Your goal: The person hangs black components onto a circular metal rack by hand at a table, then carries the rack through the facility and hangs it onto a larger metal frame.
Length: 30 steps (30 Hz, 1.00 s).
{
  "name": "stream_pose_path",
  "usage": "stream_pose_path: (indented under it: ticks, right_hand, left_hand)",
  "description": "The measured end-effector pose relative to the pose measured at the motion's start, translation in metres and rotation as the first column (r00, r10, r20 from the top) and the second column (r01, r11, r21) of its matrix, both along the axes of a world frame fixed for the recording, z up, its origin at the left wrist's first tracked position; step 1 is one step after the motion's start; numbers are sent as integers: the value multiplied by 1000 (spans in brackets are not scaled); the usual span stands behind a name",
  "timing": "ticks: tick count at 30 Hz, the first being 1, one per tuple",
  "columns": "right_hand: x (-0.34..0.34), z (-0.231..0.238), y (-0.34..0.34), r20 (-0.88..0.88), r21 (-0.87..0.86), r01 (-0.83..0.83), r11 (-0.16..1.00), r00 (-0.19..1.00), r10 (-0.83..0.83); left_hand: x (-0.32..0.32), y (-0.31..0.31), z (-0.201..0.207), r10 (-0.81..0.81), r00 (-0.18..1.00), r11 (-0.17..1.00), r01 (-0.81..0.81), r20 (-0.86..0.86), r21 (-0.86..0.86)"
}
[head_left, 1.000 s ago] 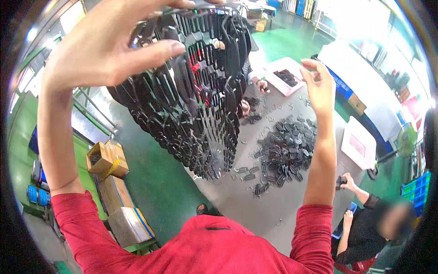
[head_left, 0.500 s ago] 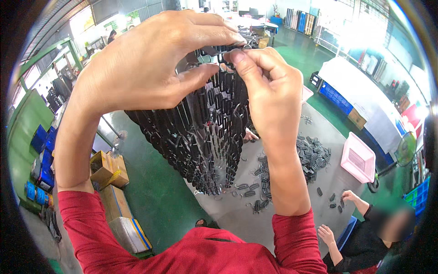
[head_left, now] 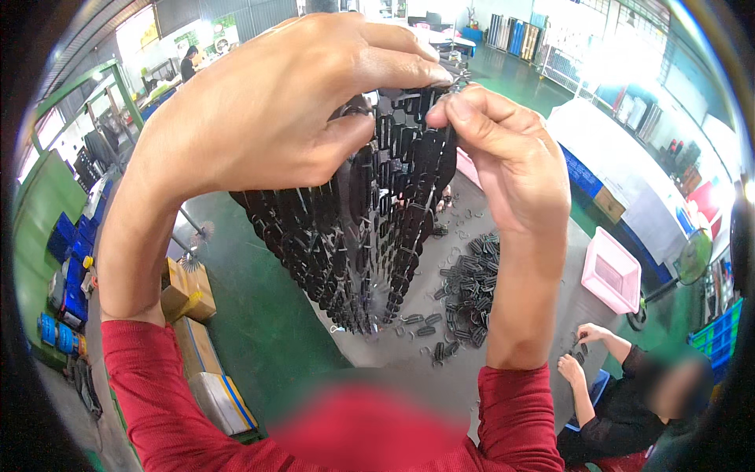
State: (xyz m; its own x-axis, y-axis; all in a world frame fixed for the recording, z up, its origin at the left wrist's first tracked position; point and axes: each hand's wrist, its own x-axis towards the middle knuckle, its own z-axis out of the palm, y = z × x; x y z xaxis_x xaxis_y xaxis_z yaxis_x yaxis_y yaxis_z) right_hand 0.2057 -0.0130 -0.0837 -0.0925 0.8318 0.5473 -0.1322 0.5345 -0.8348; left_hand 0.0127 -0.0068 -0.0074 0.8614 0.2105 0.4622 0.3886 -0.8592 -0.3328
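Note:
A tall cluster of black ribbed oblong pieces hangs before me, tapering downward, with small metal hooks between the pieces. My left hand arches over its top from the left. Its fingers stretch across and its thumb stands apart from them, with black pieces visible in the gap. At the top right of the cluster, my right hand has thumb and forefinger pinched close to the left fingertips. Whatever sits in that pinch is too small to make out. Below, a heap of loose black pieces lies on the grey table.
A pink basket stands at the table's right side. Nearby, a co-worker in black handles small pieces with both hands. Cardboard boxes stand on the green floor at left. A green fan is at far right.
My right hand has moved right, away from where its fingertips met the cluster's top. The left hand has shifted slightly right. The co-worker's hands have come together.

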Motion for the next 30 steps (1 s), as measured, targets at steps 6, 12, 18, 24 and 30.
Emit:
stream_pose_path:
  ticks: [6, 12, 18, 24, 30]
  right_hand:
    - [-13, -10, -9, 78, 373, 408, 833, 881, -467]
    - [-30, -29, -20, 77, 496, 615, 613, 672, -736]
    - [-38, -36, -8, 58, 531, 656, 536, 603, -796]
    - [-27, -37, -1, -152, 316, 182, 931, 978, -139]
    - [-20, -33, -2, -217, 199, 40, 979, 976, 4]
  left_hand:
    - [5, 1, 0, -22, 1000, 1000, 22, 0, -17]
    - [2, 6, -3, -6, 1000, 1000, 6, -2, -8]
    - [1, 5, -3, 20, 1000, 999, -19, 2, -28]
    - [-5, 7, -3, -22, 1000, 1000, 22, -10, -7]
    - [0, 1, 3, -33, 999, 999, 32, -33, -20]
